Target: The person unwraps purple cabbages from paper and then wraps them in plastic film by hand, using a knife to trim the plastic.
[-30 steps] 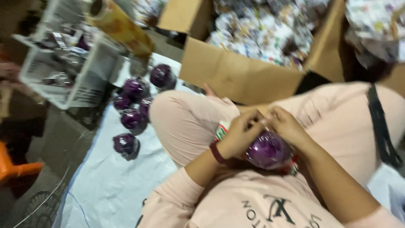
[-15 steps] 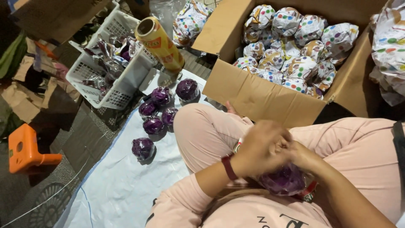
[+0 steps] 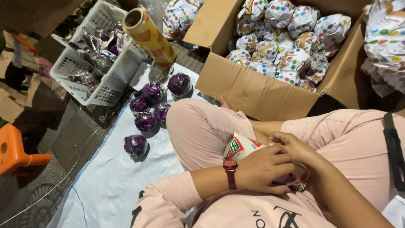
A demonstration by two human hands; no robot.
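- Two hands meet in your lap: your left hand (image 3: pixel 263 169), the one with the red wristwatch (image 3: pixel 230 172), curls its fingers (image 3: pixel 282 162) around a wrapped bundle (image 3: pixel 241 147), and your right hand (image 3: pixel 293 145) presses its fingers onto the same bundle from the far side.
- Your fingers are clamped on that bundle; it shows white wrapping with red and green print at the left of your left fingers, and a dark purple sliver with a red edge peeks out beneath them. Most of it is hidden by your hands.
- Five purple foil-wrapped balls (image 3: pixel 146 121) lie on the white sheet (image 3: pixel 105 181) on the floor, well to the left of your fingers, beyond your knee.
- One white plastic basket (image 3: pixel 105 90) stands past those balls, holding crumpled foil pieces, and one yellow roll (image 3: pixel 149 36) leans on its rim.
- One open cardboard box (image 3: pixel 253 90) sits just beyond your fingers, full of spotted wrapped parcels (image 3: pixel 291 59), too many to count.
- One orange stool (image 3: pixel 12 150) stands far left.
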